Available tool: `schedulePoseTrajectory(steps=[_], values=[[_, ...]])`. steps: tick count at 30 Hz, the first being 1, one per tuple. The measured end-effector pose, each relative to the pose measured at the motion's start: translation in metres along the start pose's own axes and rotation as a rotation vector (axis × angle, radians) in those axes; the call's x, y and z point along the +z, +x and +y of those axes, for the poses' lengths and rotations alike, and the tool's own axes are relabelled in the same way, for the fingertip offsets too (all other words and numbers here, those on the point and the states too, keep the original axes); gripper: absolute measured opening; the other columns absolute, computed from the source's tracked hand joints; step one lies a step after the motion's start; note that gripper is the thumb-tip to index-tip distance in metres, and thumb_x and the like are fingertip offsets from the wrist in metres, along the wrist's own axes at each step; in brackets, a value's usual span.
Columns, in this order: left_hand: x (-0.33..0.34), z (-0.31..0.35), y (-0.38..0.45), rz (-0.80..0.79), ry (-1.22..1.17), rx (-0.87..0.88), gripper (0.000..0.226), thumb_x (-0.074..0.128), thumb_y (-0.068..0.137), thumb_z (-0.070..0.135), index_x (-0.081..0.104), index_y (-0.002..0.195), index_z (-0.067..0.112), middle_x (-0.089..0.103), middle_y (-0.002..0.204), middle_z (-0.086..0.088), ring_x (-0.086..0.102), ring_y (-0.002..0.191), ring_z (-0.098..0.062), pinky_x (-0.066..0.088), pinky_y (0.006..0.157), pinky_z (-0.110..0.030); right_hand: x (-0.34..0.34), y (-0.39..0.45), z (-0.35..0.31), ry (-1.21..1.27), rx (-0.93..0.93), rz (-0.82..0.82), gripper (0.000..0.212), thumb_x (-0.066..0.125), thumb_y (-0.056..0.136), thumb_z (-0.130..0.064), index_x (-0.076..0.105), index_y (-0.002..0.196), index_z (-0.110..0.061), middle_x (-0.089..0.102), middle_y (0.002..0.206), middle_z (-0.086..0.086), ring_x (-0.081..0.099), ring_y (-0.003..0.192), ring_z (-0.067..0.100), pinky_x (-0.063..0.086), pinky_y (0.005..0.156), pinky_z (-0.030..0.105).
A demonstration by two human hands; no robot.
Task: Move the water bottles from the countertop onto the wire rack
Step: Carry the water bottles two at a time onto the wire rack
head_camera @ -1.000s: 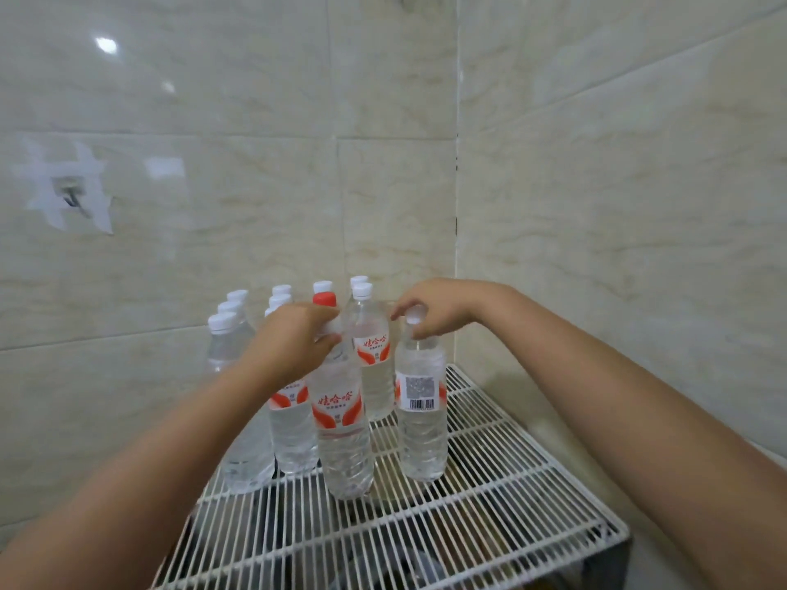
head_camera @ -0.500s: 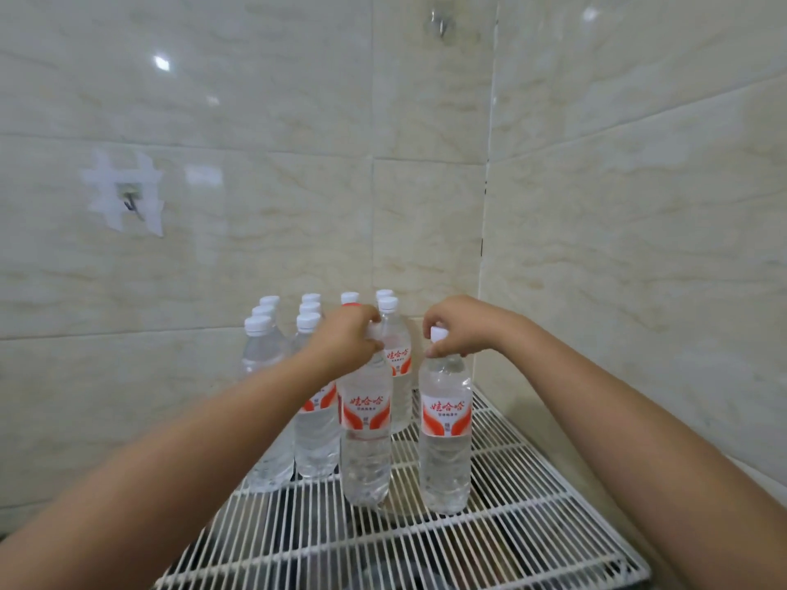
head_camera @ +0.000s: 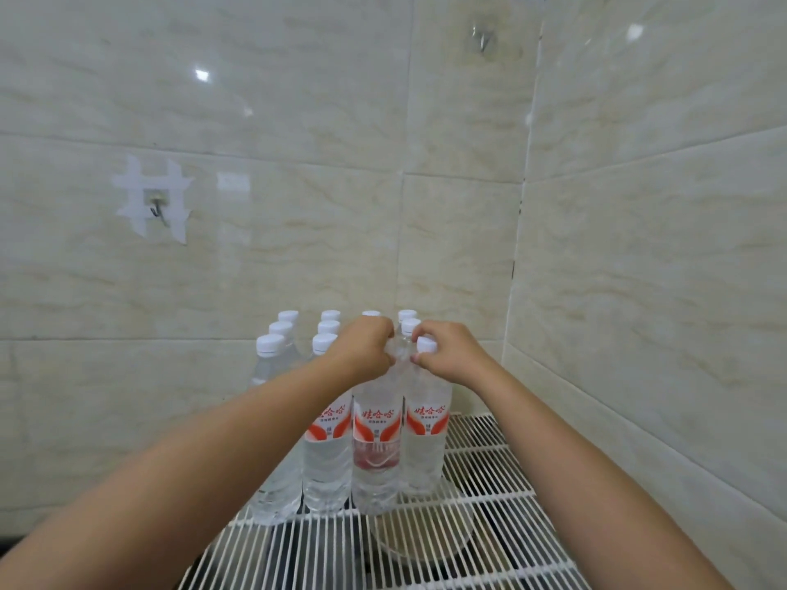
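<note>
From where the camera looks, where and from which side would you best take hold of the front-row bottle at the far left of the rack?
Grip the far-left front bottle at its neck, just under the white cap, coming down from above. It stands upright on the wire rack with its cap clear, while the next bottle crowds its right side, and the left forearm crosses in front, so a side grasp looks awkward.

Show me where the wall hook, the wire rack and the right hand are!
wall hook (head_camera: 156,207), head view, on its metal hook between the tape strips.
wire rack (head_camera: 481,542), head view, on bare white wires near the front.
right hand (head_camera: 451,355), head view, on its back.
</note>
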State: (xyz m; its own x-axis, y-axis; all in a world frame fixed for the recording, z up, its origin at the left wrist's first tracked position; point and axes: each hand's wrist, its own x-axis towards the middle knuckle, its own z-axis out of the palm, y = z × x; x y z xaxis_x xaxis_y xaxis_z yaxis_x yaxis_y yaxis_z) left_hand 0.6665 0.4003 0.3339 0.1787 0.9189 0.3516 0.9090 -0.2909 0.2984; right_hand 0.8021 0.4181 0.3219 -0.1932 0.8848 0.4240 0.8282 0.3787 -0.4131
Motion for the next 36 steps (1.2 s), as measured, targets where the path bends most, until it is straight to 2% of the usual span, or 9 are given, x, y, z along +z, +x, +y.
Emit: schedulePoseTrajectory(steps=[6,12,17,21,28,31,33,34,36], values=[[0.01,-0.005,0.006,0.03,-0.019,-0.005,0.045,0.058,0.089,0.018,0.046,0.13,0.008,0.056,0.128,-0.013,0.052,0.118,-0.026,0.042,0.094,-0.03,0.005,0.009,0.01,-0.017,-0.044,-0.012,0.033,0.061,0.086,-0.017,0.057,0.117,-0.01,0.057,0.128,0.009,0.051,0.118,0.023,0.032,0.082,0.019],[0.014,-0.009,0.002,0.08,-0.037,0.026,0.038,0.058,0.089,0.017,0.051,0.124,0.007,0.059,0.123,-0.013,0.054,0.115,-0.026,0.042,0.092,-0.03,0.0,0.008,0.01,-0.073,-0.08,-0.072,0.046,0.059,0.087,-0.02,0.048,0.13,-0.01,0.05,0.138,0.009,0.045,0.127,0.023,0.035,0.102,0.027],[0.015,-0.011,0.0,0.103,-0.005,0.08,0.032,0.055,0.09,0.021,0.055,0.117,0.006,0.061,0.119,-0.012,0.055,0.111,-0.027,0.043,0.09,-0.033,-0.003,0.008,0.011,-0.142,-0.099,-0.115,0.048,0.054,0.091,-0.02,0.041,0.136,-0.011,0.046,0.141,0.012,0.043,0.128,0.025,0.033,0.103,0.028],[0.018,-0.015,-0.002,0.117,-0.015,0.108,0.035,0.054,0.091,0.023,0.053,0.122,0.008,0.06,0.121,-0.012,0.055,0.111,-0.028,0.043,0.091,-0.035,0.0,0.007,0.011,-0.133,-0.103,-0.113,0.051,0.053,0.091,-0.02,0.038,0.138,-0.011,0.043,0.143,0.011,0.041,0.131,0.024,0.031,0.106,0.029],[0.027,-0.018,-0.009,0.137,0.024,0.136,0.044,0.045,0.095,0.024,0.039,0.136,0.011,0.044,0.141,-0.007,0.045,0.125,-0.023,0.035,0.1,-0.029,0.01,-0.003,0.016,-0.009,-0.075,0.013,0.053,0.058,0.089,-0.02,0.038,0.138,-0.013,0.043,0.143,0.007,0.046,0.126,0.021,0.035,0.104,0.028],[0.029,-0.016,-0.011,0.119,0.091,0.124,0.045,0.039,0.098,0.024,0.031,0.14,0.01,0.034,0.147,-0.007,0.039,0.13,-0.023,0.033,0.105,-0.031,0.01,-0.01,0.018,0.004,-0.055,0.007,0.057,0.056,0.089,-0.02,0.032,0.141,-0.015,0.044,0.143,0.008,0.047,0.124,0.021,0.037,0.103,0.029],[0.026,-0.014,-0.018,0.101,0.139,0.114,0.048,0.033,0.099,0.025,0.023,0.144,0.01,0.023,0.153,-0.008,0.026,0.139,-0.024,0.025,0.113,-0.033,0.011,-0.017,0.019,-0.006,-0.039,-0.026,0.062,0.054,0.09,-0.02,0.023,0.144,-0.018,0.038,0.147,0.008,0.041,0.13,0.022,0.034,0.108,0.032],[0.026,-0.015,-0.022,0.157,0.19,0.151,0.048,0.031,0.099,0.025,0.025,0.143,0.008,0.025,0.153,-0.01,0.024,0.141,-0.026,0.024,0.114,-0.035,0.014,-0.02,0.02,-0.009,-0.032,-0.036,0.065,0.052,0.091,-0.02,0.018,0.146,-0.018,0.033,0.149,0.008,0.037,0.134,0.022,0.032,0.11,0.032],[0.019,-0.019,-0.035,0.289,0.333,0.201,0.046,0.033,0.093,0.027,0.042,0.132,0.006,0.047,0.14,-0.014,0.041,0.133,-0.031,0.041,0.106,-0.041,0.021,-0.026,0.02,-0.028,-0.022,-0.016,0.067,0.048,0.092,-0.019,0.011,0.146,-0.018,0.026,0.151,0.008,0.031,0.136,0.023,0.03,0.111,0.035]])
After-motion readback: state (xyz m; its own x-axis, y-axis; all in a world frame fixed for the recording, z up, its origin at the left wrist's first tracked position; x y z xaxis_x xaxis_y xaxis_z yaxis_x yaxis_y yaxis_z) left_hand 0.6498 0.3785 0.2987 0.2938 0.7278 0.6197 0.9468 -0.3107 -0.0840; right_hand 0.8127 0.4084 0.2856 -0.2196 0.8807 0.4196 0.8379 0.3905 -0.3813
